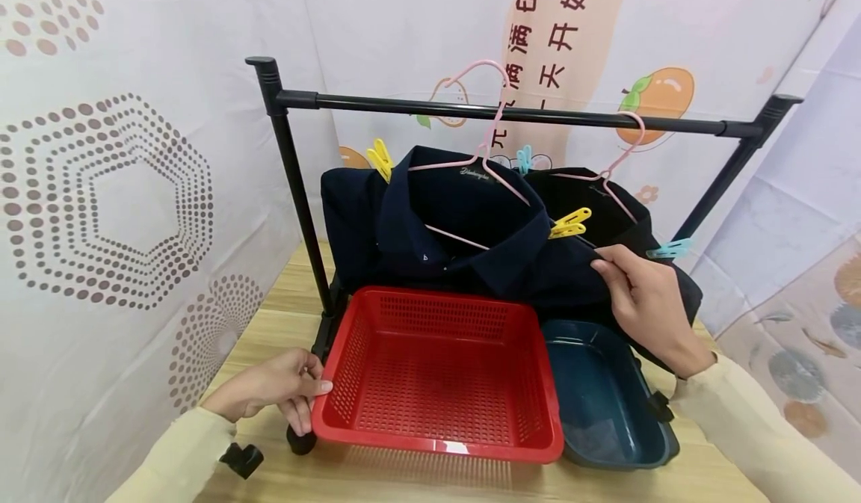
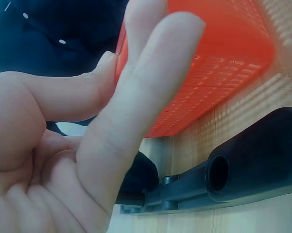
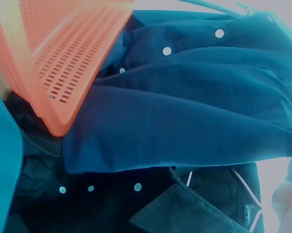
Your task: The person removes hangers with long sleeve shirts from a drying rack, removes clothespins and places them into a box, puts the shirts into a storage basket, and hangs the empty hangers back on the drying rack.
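My left hand (image 1: 279, 387) holds the left rim of an empty red perforated basket (image 1: 437, 443), thumb on top and fingers beneath. In the left wrist view, its thumb and fingers lie at the basket's edge (image 2: 184, 92). With my right hand (image 1: 646, 301) I pinch the shoulder or sleeve part of a navy shirt (image 1: 507, 264), drawing the cloth out to the right. That shirt hangs on a pink hanger (image 1: 486, 144), with yellow clips (image 1: 570, 223) at its shoulders. In the right wrist view, the cloth (image 3: 184, 126) stretches toward the fingertips at the right edge.
A black shirt (image 1: 572, 200) on another pink hanger (image 1: 608, 174), with light-blue clips (image 1: 669, 249), hangs to the right. Both hang from a black rack (image 1: 417, 107). A dark teal tub (image 1: 592, 406) stands right of the basket on the wooden table (image 1: 282, 451). Patterned curtains surround it.
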A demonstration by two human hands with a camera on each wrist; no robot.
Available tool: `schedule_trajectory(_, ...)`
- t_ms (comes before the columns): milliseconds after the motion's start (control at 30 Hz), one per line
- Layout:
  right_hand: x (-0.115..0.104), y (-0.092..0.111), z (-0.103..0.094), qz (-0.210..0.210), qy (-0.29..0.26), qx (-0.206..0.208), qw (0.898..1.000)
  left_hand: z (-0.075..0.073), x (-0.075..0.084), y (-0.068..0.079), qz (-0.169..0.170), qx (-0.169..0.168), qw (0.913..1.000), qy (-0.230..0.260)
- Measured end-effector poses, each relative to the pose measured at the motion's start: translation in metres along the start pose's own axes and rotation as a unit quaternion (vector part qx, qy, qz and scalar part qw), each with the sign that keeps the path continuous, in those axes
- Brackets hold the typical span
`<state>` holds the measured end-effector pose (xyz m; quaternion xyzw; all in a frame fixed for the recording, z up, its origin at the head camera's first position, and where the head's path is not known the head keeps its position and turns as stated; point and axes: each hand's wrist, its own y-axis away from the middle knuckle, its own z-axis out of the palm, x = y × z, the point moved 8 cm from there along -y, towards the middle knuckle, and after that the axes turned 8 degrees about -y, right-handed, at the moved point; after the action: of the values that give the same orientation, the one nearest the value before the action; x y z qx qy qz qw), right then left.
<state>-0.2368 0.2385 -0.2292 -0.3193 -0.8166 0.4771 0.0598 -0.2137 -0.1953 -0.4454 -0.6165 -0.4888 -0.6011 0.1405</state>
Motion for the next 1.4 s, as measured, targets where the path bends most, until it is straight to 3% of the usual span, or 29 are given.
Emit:
schedule_trajectory(500, -0.03, 0.002, -0.023, -0.015, -0.056, 0.006, 0.998, -0.004, 0.002, 0.0, -0.008, 0.049, 0.9979, -0.042)
schedule_trajectory(767, -0.048, -0.006, -0.033, 0.002, -0.083, 0.008, 0.997, -0.005, 0.004, -0.001, -0.007, 0.062, 0.9965, -0.056)
schedule_trajectory(1167, -0.041, 0.004, -0.046, 0.034, -0.103, -0.013, 0.994, -0.004, 0.003, 0.0, -0.012, 0.071, 0.9962, -0.05)
schedule_trajectory(1400, -0.038, 0.027, -0.033, 0.042, -0.129, -0.056, 0.989, -0.004, 0.002, 0.0, -0.003, 0.061, 0.9971, -0.045)
